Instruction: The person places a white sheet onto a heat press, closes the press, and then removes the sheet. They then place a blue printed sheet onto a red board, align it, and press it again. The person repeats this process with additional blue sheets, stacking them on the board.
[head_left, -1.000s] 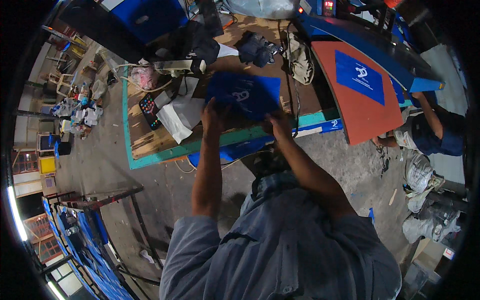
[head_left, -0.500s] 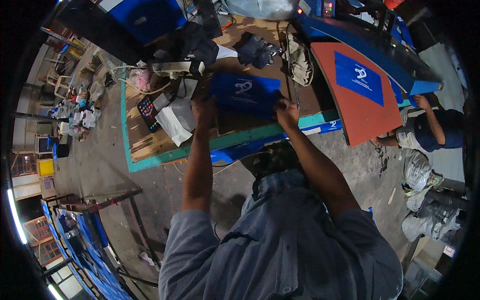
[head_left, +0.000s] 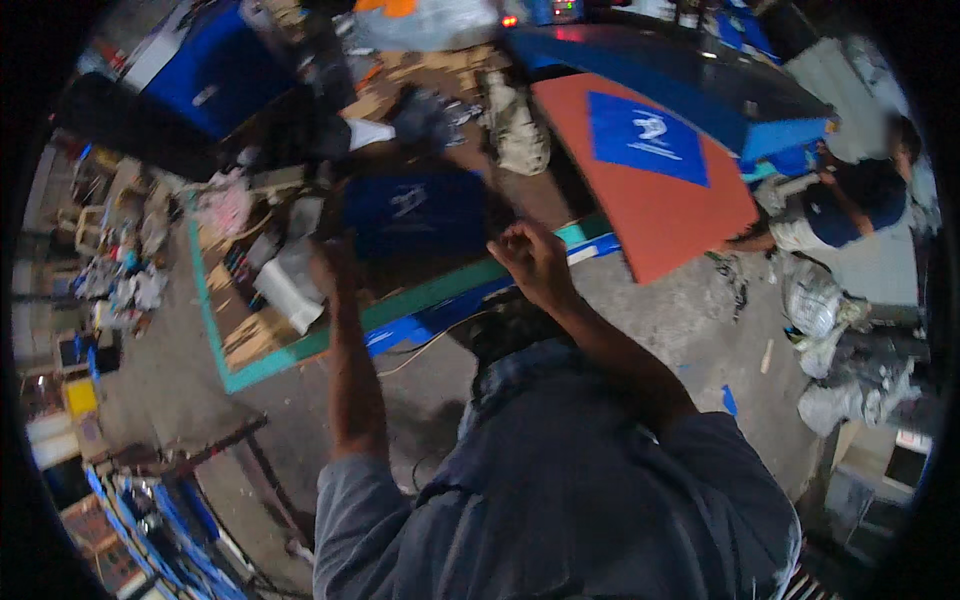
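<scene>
A blue cloth piece (head_left: 415, 212) with a white print lies on the work table in front of me. Beside its near left corner is my left hand (head_left: 330, 268), dark and smeared by motion, so its fingers and any hold on the cloth do not show. My right hand (head_left: 532, 258) is off to the right of the cloth, above the table's near edge. Its fingers are bent in toward the thumb, and nothing shows between them. A similar blue printed piece (head_left: 648, 140) lies on the red-orange pad (head_left: 660, 235) of the blue press to my right.
The blue press's upper plate (head_left: 640, 85) hangs over the pad's far side. A co-worker (head_left: 850, 205) is at the right, one arm by the press. Pale sheets (head_left: 290, 290) lie left of the cloth. Blue material (head_left: 410, 325) hangs below the table's green edge (head_left: 440, 295).
The whole view has shifted. My right hand has come away from the cloth's right corner, toward the right. My left hand has moved slightly nearer to me. The cloth appears to stay in place.
</scene>
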